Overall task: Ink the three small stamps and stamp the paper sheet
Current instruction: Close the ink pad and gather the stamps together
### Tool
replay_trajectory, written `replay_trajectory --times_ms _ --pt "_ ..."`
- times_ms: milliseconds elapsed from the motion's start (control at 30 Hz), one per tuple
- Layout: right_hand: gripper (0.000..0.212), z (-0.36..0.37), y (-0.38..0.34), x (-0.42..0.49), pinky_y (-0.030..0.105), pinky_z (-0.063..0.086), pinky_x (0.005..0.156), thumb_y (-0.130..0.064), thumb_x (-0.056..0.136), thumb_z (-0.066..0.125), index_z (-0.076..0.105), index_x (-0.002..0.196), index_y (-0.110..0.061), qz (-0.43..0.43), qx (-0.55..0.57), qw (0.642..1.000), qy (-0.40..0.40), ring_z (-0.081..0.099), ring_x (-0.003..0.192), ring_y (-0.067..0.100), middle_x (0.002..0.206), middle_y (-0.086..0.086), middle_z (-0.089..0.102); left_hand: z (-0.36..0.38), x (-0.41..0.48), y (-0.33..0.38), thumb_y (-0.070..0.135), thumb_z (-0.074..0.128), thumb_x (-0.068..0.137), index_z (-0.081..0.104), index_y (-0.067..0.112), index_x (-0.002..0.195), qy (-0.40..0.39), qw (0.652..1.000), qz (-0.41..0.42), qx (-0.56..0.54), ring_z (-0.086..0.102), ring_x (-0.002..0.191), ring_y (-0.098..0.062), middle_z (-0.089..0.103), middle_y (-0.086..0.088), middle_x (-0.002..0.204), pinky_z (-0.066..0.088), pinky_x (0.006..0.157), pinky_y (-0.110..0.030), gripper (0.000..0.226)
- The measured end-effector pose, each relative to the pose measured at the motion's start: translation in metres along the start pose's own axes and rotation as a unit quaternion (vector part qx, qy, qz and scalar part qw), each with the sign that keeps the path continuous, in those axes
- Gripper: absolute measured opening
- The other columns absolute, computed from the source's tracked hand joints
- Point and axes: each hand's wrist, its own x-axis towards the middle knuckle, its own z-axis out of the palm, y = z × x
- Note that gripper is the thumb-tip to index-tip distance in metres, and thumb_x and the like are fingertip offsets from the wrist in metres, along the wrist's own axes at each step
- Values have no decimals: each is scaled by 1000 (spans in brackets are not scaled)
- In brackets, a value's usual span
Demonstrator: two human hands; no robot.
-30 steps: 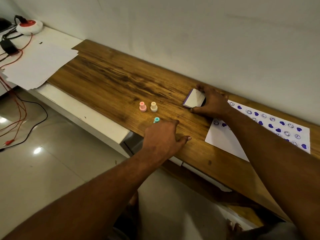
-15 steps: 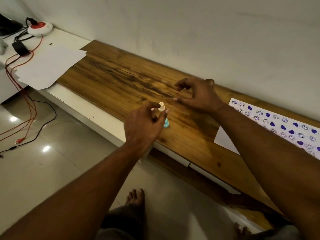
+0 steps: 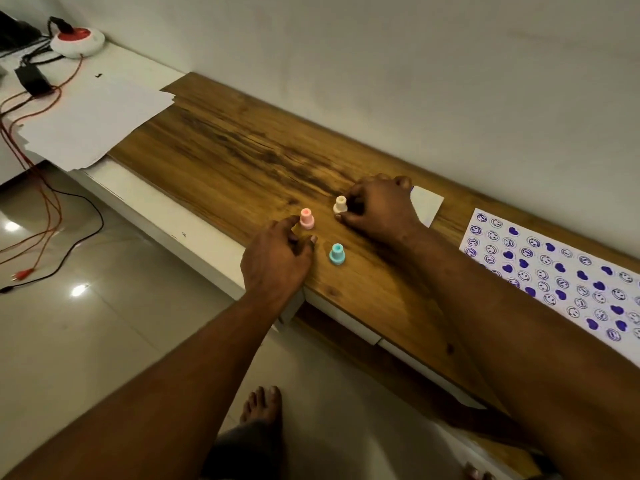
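Wood-grain tabletop (image 3: 242, 161), three small stamps upright near its front edge: pink stamp (image 3: 307, 218), cream stamp (image 3: 340, 204), teal stamp (image 3: 336, 253). The left hand (image 3: 277, 259) is low over the board with fingers loosely bent and holds nothing. Its index tip is just beside the pink stamp, and the teal one is just off its knuckles. The right hand (image 3: 379, 209) has its fingers curled against the cream stamp's side, thumb near the base. Cannot tell if that is a real pinch or only touch.

The ink pad (image 3: 427, 204) sits behind that hand, mostly hidden, only a white corner showing, so open or closed is unclear. The paper sheet (image 3: 554, 271) is well to the right, crowded with purple hearts and smileys.

The step looks like taking a stamp to ink. To do it well:
- Pinch the narrow neck, not the flared base, and lift straight so the neighbours don't tip.
- Check the pad is open.
- Press flat, no rocking.
- Aim for a bare gap on the sheet. Few show, so overlap is the risk.
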Motion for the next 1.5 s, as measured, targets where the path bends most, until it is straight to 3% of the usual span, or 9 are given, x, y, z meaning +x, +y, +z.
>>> replay_trajectory --times_ms 233,400,667,867,967,1067,1167,1267,1500 --pt "35 -18 43 14 50 33 104 -51 93 66 75 120 -32 131 -77 985 78 52 128 26 124 -4 72 1 -2 -1 56 63 98 58 38 145 -6 999 12 29 45 99 -8 62 4 115 39 80 -31 50" --pt "36 -19 58 20 50 31 102 -51 94 61 77 120 -31 187 -78 975 89 55 125 30 114 4 74 4 -3 2 56 61 99 57 39 146 -11 999 17 37 44 100 -7 63 4 116 39 80 -31 50" --pt "39 -21 70 20 54 33 103 -53 93 61 76 121 -31 195 -49 975 91 62 117 32 112 4 75 4 -4 2 55 62 99 57 41 145 -10 999 35 26 50 100 -10 60 7 109 41 79 -32 49" --pt "52 -24 70 19 51 32 105 -60 87 69 71 131 -33 192 -13 977 89 59 125 30 125 0 73 3 -6 4 54 62 99 56 40 146 -12 999 40 23 51 101 -12 56 11 107 43 79 -33 49" --pt "58 -39 65 17 48 39 106 -61 86 73 68 135 -30 142 37 976 162 59 126 25 131 -2 69 2 -5 4 54 62 100 56 39 147 -15 999 40 24 51 101 -12 61 6 109 43 80 -33 49" --pt "47 -53 43 13 40 52 90 -55 90 72 70 127 -26 -19 75 970 229 63 104 17 112 -5 70 1 -3 7 52 60 101 54 38 149 -28 998 40 35 57 105 -17 63 3 112 47 83 -35 50" --pt "54 -53 10 5 25 49 71 -62 84 67 69 127 -29 -132 85 984 80 61 86 7 101 -14 68 -1 -2 14 48 55 104 50 39 153 -43 997 48 44 57 108 -19 63 1 118 51 88 -37 50" --pt "57 -32 -9 -1 21 48 72 -60 86 72 68 132 -27 -138 57 987 -59 65 94 8 107 -12 71 -1 -2 19 41 51 107 50 38 154 -57 996 59 45 59 110 -21 63 -1 122 50 88 -36 47" --pt "41 -1 -22 -3 36 61 85 -48 92 73 72 126 -26 -116 48 988 -86 67 96 11 112 -7 74 0 0 18 37 49 108 61 33 145 -54 996 61 38 58 103 -18 65 0 115 42 79 -30 39"
